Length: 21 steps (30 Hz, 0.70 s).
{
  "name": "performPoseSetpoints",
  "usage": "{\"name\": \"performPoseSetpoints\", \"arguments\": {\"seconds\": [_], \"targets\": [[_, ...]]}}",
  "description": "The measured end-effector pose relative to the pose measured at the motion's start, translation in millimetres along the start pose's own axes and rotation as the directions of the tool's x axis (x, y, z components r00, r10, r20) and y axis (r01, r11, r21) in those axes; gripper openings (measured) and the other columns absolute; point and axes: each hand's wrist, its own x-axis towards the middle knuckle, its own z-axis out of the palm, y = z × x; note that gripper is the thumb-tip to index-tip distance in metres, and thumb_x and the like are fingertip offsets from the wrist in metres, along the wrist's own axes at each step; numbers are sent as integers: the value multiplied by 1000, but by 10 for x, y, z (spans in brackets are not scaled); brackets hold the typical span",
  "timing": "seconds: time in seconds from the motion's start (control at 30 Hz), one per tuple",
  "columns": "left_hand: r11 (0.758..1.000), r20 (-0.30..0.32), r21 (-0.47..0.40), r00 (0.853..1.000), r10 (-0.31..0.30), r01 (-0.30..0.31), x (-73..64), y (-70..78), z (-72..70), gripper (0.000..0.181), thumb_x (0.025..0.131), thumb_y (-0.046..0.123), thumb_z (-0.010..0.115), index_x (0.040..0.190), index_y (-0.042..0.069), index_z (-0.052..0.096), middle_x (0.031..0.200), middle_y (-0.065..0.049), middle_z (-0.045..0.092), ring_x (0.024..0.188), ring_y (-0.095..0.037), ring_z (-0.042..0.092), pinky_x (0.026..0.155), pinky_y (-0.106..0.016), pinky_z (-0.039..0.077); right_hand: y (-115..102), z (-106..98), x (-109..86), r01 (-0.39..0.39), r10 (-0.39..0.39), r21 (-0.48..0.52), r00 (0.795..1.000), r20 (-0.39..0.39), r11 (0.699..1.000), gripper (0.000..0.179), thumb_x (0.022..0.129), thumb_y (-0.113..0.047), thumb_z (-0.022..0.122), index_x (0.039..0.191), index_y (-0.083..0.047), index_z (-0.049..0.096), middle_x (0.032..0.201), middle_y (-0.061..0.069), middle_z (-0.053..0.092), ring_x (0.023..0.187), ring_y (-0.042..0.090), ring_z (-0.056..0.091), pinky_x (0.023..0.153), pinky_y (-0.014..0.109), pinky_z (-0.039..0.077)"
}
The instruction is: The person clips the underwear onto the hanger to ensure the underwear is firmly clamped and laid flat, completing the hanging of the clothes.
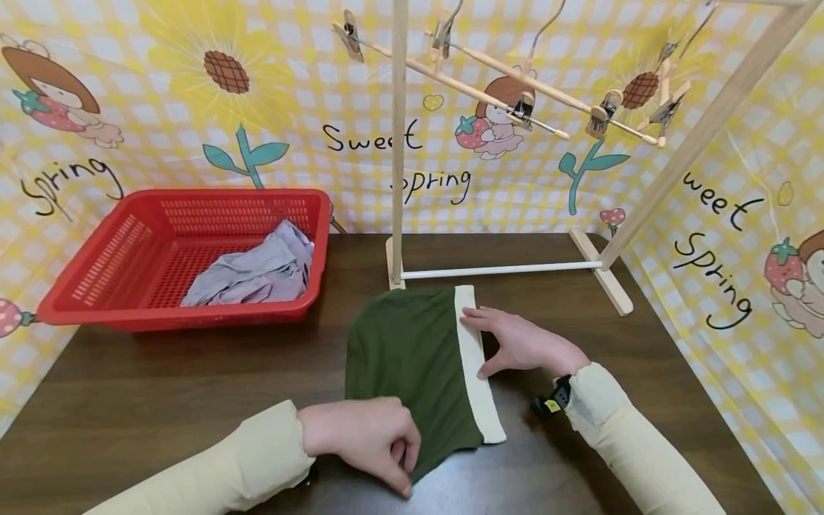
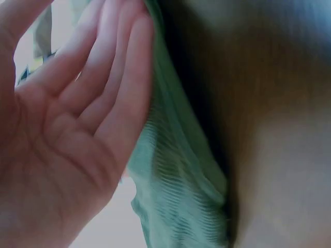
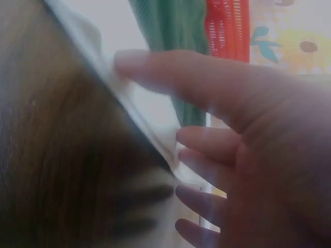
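Observation:
A dark green garment (image 1: 405, 357) with a wide white band (image 1: 476, 372) lies flat on the dark wooden table, its band to the right. At the garment's near left edge, my left hand (image 1: 367, 436) pinches the green cloth between thumb and fingers. The left wrist view shows those fingers against the cloth (image 2: 176, 191), with the fingertips out of frame. My right hand (image 1: 515, 342) rests on the white band, thumb and fingers spread apart. In the right wrist view, the right thumb (image 3: 176, 70) extends over the band (image 3: 155, 111).
A red plastic basket (image 1: 193, 313) at the back left holds crumpled greyish-lilac cloth (image 1: 257, 268). Behind the garment stands a wooden rack (image 1: 398, 164) with a white lower bar (image 1: 502, 271). Wooden clip hangers (image 1: 476, 89) hang from it. A yellow checked cloth (image 1: 290, 107) covers the surrounding walls.

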Motion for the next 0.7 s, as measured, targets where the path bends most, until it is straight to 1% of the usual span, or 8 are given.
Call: {"name": "performPoseSetpoints", "arguments": {"seconds": [0.07, 0.1, 0.2, 0.27, 0.33, 0.47, 0.57, 0.7], "targets": [[998, -150, 59, 989, 15, -6, 26, -64, -98, 17, 90, 34, 80, 80, 25, 70, 67, 21, 56, 62, 7, 54, 58, -15, 47, -33, 13, -4, -17, 17, 5, 999, -28, 1000, 87, 79, -29, 89, 152, -5, 47, 160, 15, 35, 147, 37, 30, 111, 53, 36], [994, -240, 104, 971, 12, 13, 39, -103, -154, 16, 91, 35, 79, 83, 25, 70, 72, 19, 58, 68, 4, 55, 64, -17, 48, -59, 19, -12, -25, 25, 4, 999, -48, 1000, 84, 79, -28, 90, 149, -6, 51, 156, 15, 40, 144, 35, 35, 109, 51, 38], [969, -467, 193, 883, -48, 155, 61, -220, -337, 14, 93, 30, 77, 101, 20, 71, 96, 8, 62, 92, -8, 58, 84, -28, 50, -163, 50, -63, -8, 7, -7, 994, -109, 1000, 64, 76, -26, 91, 132, -9, 66, 133, 8, 58, 123, 29, 54, 99, 46, 47], [944, -540, 203, 834, -115, 261, 67, -287, -430, 30, 92, 29, 78, 118, 16, 70, 116, 0, 62, 110, -17, 56, 98, -37, 47, -259, 91, -125, 33, -36, -30, 991, -132, 999, 49, 76, -25, 92, 118, -12, 71, 116, 1, 62, 107, 23, 59, 90, 41, 50], [916, -540, 201, 819, -192, 347, 71, -339, -490, 51, 91, 31, 79, 134, 11, 63, 137, -8, 57, 128, -25, 50, 108, -45, 40, -369, 148, -194, 84, -91, -59, 988, -124, 995, 45, 75, -28, 92, 113, -15, 72, 112, -3, 61, 103, 19, 58, 88, 38, 51], [852, -446, 231, 829, -337, 470, 92, -473, -520, 91, 84, 48, 82, 154, 5, 42, 161, -19, 31, 146, -41, 28, 115, -56, 28, -506, 295, -289, 141, -145, -128, 989, -23, 982, 79, 72, -38, 93, 139, -11, 60, 147, 6, 49, 133, 25, 45, 104, 43, 44], [816, -393, 233, 819, -419, 529, 95, -556, -500, 112, 78, 60, 82, 160, 6, 29, 164, -23, 21, 147, -48, 20, 114, -59, 28, -505, 376, -333, 146, -139, -155, 989, 57, 977, 111, 69, -47, 94, 156, -7, 39, 164, 13, 26, 149, 33, 24, 112, 52, 35], [781, -364, 234, 797, -481, 578, 58, -540, -467, 127, 69, 71, 81, 163, 9, 21, 163, -27, 20, 147, -51, 18, 112, -59, 32, -504, 463, -406, 151, -132, -202, 986, 105, 968, 131, 62, -62, 92, 161, -6, 27, 168, 11, 16, 153, 32, 14, 114, 55, 30]]}}
